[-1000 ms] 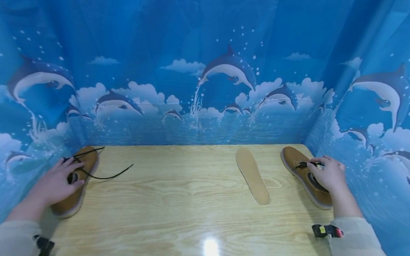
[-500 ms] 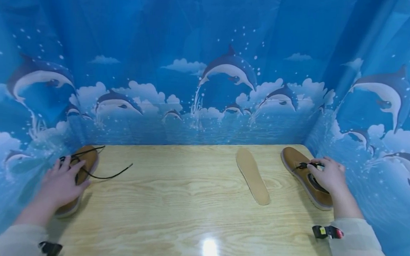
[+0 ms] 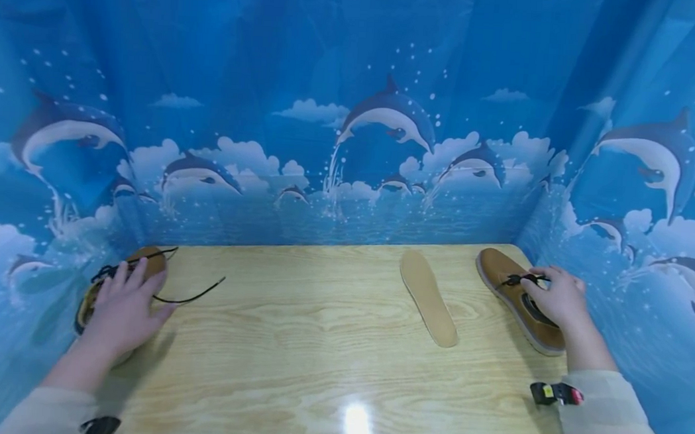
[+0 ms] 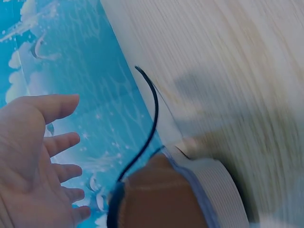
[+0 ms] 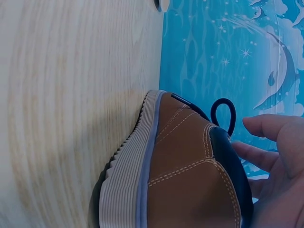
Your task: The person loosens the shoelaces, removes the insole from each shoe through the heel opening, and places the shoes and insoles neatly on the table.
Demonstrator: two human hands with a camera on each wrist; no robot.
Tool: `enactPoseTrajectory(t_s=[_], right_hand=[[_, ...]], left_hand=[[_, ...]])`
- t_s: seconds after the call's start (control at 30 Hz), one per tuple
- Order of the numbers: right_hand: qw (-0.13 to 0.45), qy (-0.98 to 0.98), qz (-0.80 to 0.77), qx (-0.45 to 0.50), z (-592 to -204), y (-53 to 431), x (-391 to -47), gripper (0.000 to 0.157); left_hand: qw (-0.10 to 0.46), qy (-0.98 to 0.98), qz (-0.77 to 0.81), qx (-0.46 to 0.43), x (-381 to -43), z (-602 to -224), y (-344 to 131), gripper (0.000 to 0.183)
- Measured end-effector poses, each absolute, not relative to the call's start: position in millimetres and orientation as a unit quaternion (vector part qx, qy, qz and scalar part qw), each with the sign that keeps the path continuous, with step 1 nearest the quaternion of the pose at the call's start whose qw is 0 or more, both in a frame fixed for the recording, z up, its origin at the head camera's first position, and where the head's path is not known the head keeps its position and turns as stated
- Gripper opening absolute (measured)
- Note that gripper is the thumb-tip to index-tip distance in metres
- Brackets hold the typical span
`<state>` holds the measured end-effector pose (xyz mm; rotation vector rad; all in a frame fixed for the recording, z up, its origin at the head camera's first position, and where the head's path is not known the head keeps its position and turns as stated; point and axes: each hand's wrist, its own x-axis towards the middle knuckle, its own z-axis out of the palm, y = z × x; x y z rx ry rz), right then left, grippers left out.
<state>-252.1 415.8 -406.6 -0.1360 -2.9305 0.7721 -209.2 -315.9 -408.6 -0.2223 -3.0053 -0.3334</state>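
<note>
Left grip (image 3: 123,313) is spread, fingers straight, over one brown shoe (image 4: 159,202) at the left of the surface (image 3: 292,340), right grip (image 3: 560,296) loose by the other shoe (image 5: 178,175), so probably mid-adjusting, next move wants a proper hold imo.

"What sort of place is this?"

"A small screened-off booth, by the look of it; whether it belongs to a home or a lab, I can't tell."

"What shows that?"

"A blue curtain (image 3: 286,47) printed with dolphins (image 3: 390,107) and clouds (image 3: 315,112) hangs behind the wood-grain tabletop (image 3: 280,345) and along its left and right sides."

"Anything suggesting a recording setup?"

"Black devices (image 3: 556,393) at both cuffs (image 3: 596,391), over the tabletop's near part, where a bright reflection (image 3: 359,430) lies too."
</note>
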Motion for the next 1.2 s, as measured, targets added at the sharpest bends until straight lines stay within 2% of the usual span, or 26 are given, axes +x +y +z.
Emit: enactPoseTrajectory(t_s=[0.43, 1.2], right_hand=[[0.057, -0.967, 0.243, -0.053, -409, 416, -254, 0.071], [-0.02, -0.977, 0.197, -0.081, -410, 418, -257, 0.106]], left_hand=[[0.066, -0.981, -0.134, -0.121, -207, -406, -284, 0.07], [0.086, -0.96, -0.159, -0.212, -206, -415, -226, 0.06]])
